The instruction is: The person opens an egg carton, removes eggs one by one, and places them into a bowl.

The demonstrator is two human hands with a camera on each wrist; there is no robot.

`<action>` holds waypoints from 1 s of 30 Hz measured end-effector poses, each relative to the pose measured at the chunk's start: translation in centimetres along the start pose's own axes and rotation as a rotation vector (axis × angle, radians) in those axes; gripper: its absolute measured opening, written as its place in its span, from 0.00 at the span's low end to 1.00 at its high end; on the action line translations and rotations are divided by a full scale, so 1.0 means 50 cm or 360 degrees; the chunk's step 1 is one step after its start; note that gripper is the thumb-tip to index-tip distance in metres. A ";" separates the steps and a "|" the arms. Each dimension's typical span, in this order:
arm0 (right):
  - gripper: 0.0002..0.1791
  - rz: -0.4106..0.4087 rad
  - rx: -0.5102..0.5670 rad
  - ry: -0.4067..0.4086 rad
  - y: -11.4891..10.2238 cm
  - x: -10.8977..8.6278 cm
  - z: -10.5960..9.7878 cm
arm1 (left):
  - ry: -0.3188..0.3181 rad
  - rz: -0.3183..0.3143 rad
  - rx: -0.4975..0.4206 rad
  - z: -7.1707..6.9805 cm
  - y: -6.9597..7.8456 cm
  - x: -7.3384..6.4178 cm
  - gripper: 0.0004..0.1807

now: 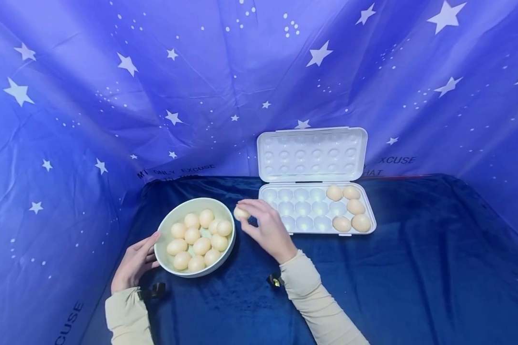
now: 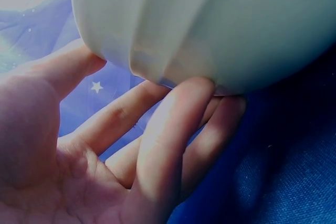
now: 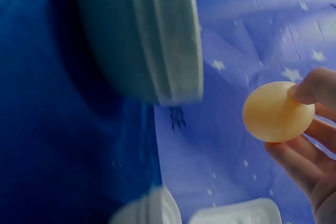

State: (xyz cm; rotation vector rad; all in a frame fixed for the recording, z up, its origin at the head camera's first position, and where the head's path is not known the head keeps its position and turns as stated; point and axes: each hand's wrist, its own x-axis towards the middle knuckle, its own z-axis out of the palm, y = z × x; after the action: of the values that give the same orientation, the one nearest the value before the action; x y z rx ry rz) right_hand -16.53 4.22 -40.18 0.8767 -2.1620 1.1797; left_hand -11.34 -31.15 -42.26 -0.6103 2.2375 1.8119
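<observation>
A pale green bowl (image 1: 219, 266) holding several cream-coloured eggs (image 1: 192, 235) stands left of the middle, slightly tilted. My left hand (image 1: 135, 261) grips its left side; in the left wrist view the thumb is at the rim and the fingers (image 2: 195, 94) bear on the outer wall. Just right of the bowl, my right hand (image 1: 265, 225) pinches one egg (image 3: 275, 111) between thumb and fingertips, above the cloth. Beyond that hand lies a white egg carton (image 1: 370, 225) with its lid (image 1: 311, 175) raised. Several eggs (image 1: 356, 207) sit in its right-hand cups, and my right hand overlaps its left front corner.
Dark blue cloth (image 1: 414, 268) covers the table. A blue-purple curtain (image 1: 224, 86) with white stars hangs behind the carton and along both sides. Each wrist carries a small black camera mount (image 1: 157, 290).
</observation>
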 end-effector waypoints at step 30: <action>0.11 -0.0001 -0.0249 -0.0631 -0.056 -0.040 0.093 | -0.0014 0.0020 -0.0065 0.002 -0.001 -0.001 0.42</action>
State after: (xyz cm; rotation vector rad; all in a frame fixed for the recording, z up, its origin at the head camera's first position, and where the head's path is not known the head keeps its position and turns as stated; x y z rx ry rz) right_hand -13.75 -0.33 -42.37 1.1150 -2.5247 0.8749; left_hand -11.27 -31.06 -42.28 -0.5962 2.2088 1.8666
